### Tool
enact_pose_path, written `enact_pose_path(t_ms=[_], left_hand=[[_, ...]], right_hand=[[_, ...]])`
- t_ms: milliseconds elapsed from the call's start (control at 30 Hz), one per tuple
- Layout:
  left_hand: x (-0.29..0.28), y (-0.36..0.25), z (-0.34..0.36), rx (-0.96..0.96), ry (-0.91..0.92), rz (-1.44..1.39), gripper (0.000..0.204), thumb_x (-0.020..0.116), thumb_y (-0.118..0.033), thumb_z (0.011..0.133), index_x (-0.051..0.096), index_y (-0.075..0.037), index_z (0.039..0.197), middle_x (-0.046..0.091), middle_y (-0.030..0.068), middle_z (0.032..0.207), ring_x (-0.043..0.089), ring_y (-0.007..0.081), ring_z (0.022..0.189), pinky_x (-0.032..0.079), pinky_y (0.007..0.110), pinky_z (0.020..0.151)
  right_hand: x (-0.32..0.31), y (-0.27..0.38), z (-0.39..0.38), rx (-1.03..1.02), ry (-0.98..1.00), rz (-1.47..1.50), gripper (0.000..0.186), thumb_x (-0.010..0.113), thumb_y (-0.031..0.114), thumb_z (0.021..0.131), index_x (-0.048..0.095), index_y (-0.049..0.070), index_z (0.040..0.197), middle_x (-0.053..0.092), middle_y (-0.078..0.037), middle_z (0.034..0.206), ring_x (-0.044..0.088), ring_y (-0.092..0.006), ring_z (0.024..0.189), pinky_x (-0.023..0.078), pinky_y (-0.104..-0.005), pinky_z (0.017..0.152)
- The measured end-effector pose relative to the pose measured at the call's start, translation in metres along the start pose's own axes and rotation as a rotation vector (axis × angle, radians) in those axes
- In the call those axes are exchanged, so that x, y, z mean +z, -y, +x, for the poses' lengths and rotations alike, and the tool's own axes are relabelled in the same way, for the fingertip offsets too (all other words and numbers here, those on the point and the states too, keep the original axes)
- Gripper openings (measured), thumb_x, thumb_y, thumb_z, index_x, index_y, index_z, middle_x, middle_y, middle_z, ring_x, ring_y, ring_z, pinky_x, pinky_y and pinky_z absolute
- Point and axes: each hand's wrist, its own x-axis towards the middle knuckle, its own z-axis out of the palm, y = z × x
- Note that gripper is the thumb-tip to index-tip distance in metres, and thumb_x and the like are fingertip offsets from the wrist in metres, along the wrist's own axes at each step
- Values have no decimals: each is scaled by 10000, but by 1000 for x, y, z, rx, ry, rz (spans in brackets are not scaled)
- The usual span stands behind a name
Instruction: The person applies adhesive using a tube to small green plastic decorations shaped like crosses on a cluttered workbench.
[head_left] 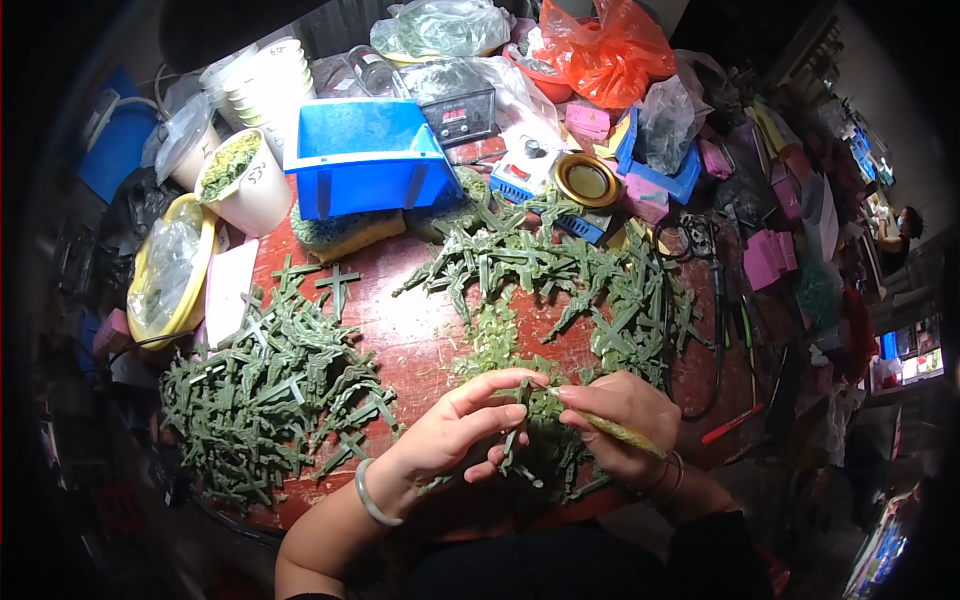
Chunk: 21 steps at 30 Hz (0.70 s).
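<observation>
My left hand [450,430] pinches a small green cross-shaped piece [510,455], which looks like wax, between thumb and fingers near the table's front edge. My right hand [630,415] is closed round a slim tool with a yellow-green wrapped handle [622,432]. The tool's tip meets the upper part of the piece, too small to make out. A big heap of similar green crosses [270,390] lies to the left of my hands. Another pile of crosses [540,255] spreads across the far middle and right, with pale green shavings [490,340] beside it.
On the red table [390,300], a blue bin [375,180] rests on sponges [350,235] at the back. A white cup [250,195], a yellow-rimmed tray [200,270], a box with a lit display [455,105], a round brass-coloured dish [587,182] and cabled tools [718,300] surround the piles.
</observation>
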Motion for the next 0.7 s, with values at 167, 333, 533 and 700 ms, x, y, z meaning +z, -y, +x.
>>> enact_pose_path(t_ms=[167, 333, 533, 700], left_hand=[[4, -1, -1, -11, -14, -11, 412, 529, -68, 982, 476, -119, 1387, 623, 86, 874, 513, 74, 554, 374, 173, 369], [-4, 0, 0, -11, 48, 35, 426, 532, -105, 1001, 459, -153, 1418, 618, 65, 902, 550, 66, 577, 412, 175, 403], [3, -6, -4, 93, 105, -70, 491, 524, -105, 988, 391, -75, 1460, 618, 104, 905, 511, 84, 553, 371, 172, 383], [-2, -2, -2, 97, 108, -58, 528, 538, -107, 977, 361, -4, 1463, 612, 126, 1008, 516, 96, 619, 364, 168, 393]], right_hand=[[-2, 1, 1, -23, -7, 74, 279, 757, -14, 795, 706, 10, 1068, 680, -79, 813, 645, -211, 681, 514, -303, 604], [-4, 0, 0, 44, 43, 9, 264, 756, 20, 823, 704, 30, 1082, 687, -93, 832, 649, -215, 683, 512, -307, 593], [-11, 3, 5, 149, -128, 18, 213, 743, 38, 846, 693, 25, 1053, 687, -97, 838, 617, -178, 659, 478, -278, 579], [-9, 0, 4, 210, -124, 83, 218, 742, 39, 847, 696, 28, 1059, 688, -99, 851, 615, -164, 674, 476, -276, 596]])
